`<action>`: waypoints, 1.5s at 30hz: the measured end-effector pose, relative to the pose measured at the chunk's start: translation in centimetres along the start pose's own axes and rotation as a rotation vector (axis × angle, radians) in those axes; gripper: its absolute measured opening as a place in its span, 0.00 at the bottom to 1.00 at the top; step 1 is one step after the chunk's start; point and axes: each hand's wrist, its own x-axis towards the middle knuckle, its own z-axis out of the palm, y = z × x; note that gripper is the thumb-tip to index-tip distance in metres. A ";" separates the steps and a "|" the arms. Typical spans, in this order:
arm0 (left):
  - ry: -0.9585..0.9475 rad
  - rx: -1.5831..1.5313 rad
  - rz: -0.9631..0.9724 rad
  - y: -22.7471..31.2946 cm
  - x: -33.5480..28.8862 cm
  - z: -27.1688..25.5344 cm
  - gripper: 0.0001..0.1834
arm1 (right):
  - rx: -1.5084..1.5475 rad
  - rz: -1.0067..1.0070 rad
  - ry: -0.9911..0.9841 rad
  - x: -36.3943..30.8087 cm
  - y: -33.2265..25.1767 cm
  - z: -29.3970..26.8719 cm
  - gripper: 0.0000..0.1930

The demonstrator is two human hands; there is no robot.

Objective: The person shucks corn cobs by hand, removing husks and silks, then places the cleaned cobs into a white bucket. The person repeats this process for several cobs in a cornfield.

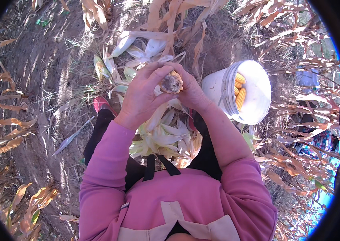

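Observation:
Both of my hands hold one ear of corn (pixel 172 82) at chest height, its yellow kernels and brownish tip showing between them. My left hand (pixel 143 94) wraps the ear from the left with the thumb on top. My right hand (pixel 192 90) grips it from the right. Pale green husk leaves (pixel 160 134) hang down from the ear below my hands. A white plastic bucket (pixel 254 108) stands just right of my right hand, with a few yellow corn cobs (pixel 240 92) inside.
Peeled husks (pixel 137 50) lie on the bare earth ahead. Dry brown corn stalks (pixel 1 124) line the left side, and dense dry stalks (pixel 298 132) fill the right. My red shoe (pixel 101 103) shows below the left hand.

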 end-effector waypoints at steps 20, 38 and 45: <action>-0.075 0.012 -0.168 1.2 -0.1 -0.8 0.30 | -0.194 0.145 -0.163 -1.0 1.9 1.3 0.26; -0.090 -0.078 -0.102 0.9 -0.3 -0.9 0.31 | -0.346 0.071 -0.015 -0.9 -0.9 1.1 0.33; -0.101 -0.111 -0.132 0.9 -0.2 -0.9 0.31 | -0.437 0.091 -0.036 -0.8 -1.7 0.9 0.33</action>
